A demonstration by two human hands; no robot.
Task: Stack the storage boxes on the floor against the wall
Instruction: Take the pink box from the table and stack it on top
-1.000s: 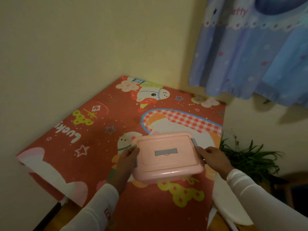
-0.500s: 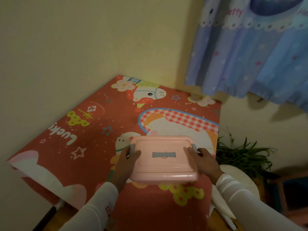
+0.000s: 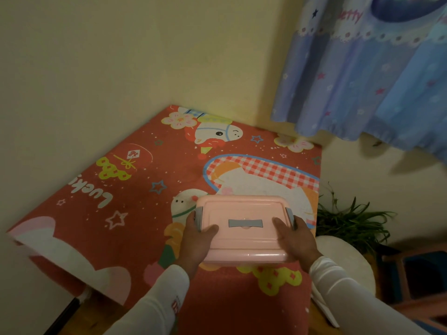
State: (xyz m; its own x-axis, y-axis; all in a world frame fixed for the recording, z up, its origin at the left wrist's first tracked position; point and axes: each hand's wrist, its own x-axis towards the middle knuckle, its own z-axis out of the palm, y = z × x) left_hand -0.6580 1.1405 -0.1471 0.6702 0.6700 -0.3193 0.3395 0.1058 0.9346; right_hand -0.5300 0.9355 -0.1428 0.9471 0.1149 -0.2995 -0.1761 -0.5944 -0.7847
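Observation:
A pink storage box point(image 3: 244, 234) with a pink lid, grey side clips and a grey handle strip is held level over a red cartoon floor mat point(image 3: 135, 213). My left hand point(image 3: 196, 243) grips its left end with the thumb on the lid. My right hand point(image 3: 294, 240) grips its right end the same way. The box's underside is hidden, so I cannot tell whether it touches the mat. No other storage box is in view.
The mat lies in a corner between cream walls point(image 3: 108, 68). A blue patterned curtain point(image 3: 375, 73) hangs at the upper right. A green potted plant point(image 3: 350, 221), a white round object point(image 3: 346, 262) and a low wooden shelf point(image 3: 416, 279) stand to the right.
The box has turned from slightly skewed to square with me and sits a little lower in view. Both thumbs have slid further onto the lid.

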